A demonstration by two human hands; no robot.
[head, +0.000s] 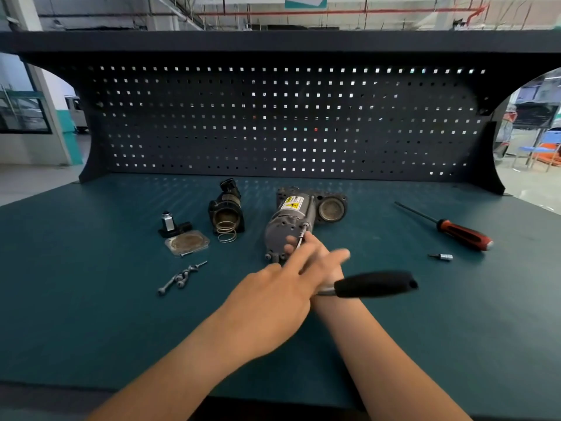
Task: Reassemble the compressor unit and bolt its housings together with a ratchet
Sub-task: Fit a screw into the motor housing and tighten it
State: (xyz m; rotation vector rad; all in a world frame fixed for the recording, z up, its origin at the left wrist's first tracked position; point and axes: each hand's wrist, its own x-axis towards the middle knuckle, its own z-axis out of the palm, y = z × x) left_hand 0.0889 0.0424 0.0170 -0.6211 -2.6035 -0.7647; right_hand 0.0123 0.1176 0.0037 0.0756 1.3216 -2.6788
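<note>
Markings: the compressor unit (pixel 288 226) bears a yellow-and-white label with a warning triangle on its grey motor body; the print is too small to read.
Compressor position: on its side at mid-bench on the green bench mat (pixel 91 268), just beyond both hands.
Compressor axis: the long axis runs from the near end cap toward the pegboard (pixel 273 117), leaning slightly right. The black housing at the far end shows a round opening facing the viewer.
Right hand (pixel 306 250): fingertips pinch a long bolt (pixel 300 238), whose far end meets the rim of the near end cap.
Left hand (pixel 273 296): crosses over the right wrist, with the index finger straight and blurred. Whether it grips anything cannot be told.
Ratchet (pixel 373 284): the black handle juts right from beneath the left hand, axis roughly left to right. The chrome shank passes under that hand.
Left of compressor: a black housing (pixel 226 208) with a coil spring (pixel 227 235) at its mouth, a square plate (pixel 187 243) and loose screws (pixel 182 276).
Right of compressor: a screwdriver (pixel 464 233) with a red-and-black handle, tip pointing far-left, and near it a bit socket (pixel 441 256).
</note>
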